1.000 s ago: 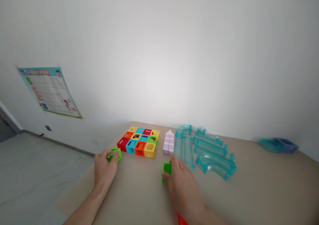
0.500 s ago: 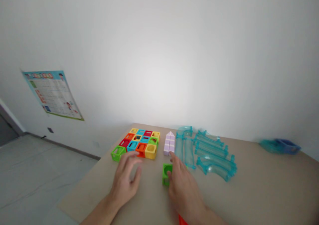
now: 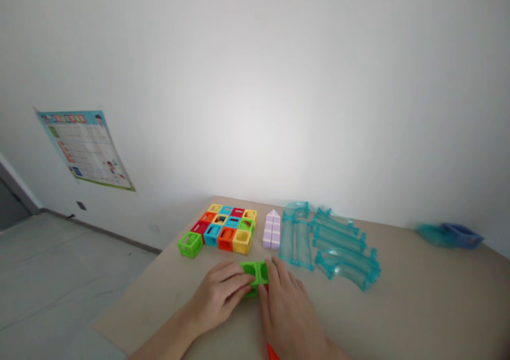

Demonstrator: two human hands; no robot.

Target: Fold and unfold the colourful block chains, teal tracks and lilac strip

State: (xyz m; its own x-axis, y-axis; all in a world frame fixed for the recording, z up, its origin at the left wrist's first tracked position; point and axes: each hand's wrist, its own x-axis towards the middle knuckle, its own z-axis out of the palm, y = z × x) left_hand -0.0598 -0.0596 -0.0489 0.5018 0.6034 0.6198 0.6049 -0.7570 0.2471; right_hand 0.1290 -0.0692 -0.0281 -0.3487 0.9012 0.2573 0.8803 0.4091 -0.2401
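Two green hollow cube blocks sit side by side, touching, between my hands near the table's front. My left hand [image 3: 219, 295] is closed around the left green block [image 3: 249, 268], fingertips on its top and front. On the other side, my right hand [image 3: 291, 308] grips the right green block [image 3: 263, 273] and covers much of it. A red piece [image 3: 272, 352] shows in part beneath my right hand; its full shape is hidden. Beyond my hands lies a group of coloured hollow cubes [image 3: 227, 236] set in rows, with a green cube [image 3: 190, 244] at its near left corner.
Light purple striped blocks with a pointed end [image 3: 271, 230] lie behind my hands. To their right are several clear teal track pieces [image 3: 338, 240]. A blue tray-like piece [image 3: 462, 236] rests at the far right by the wall. A poster [image 3: 88, 150] hangs on the left.
My left hand has moved right and closed on a green block. My right hand has shifted slightly left. Two green blocks now show side by side where one showed before.
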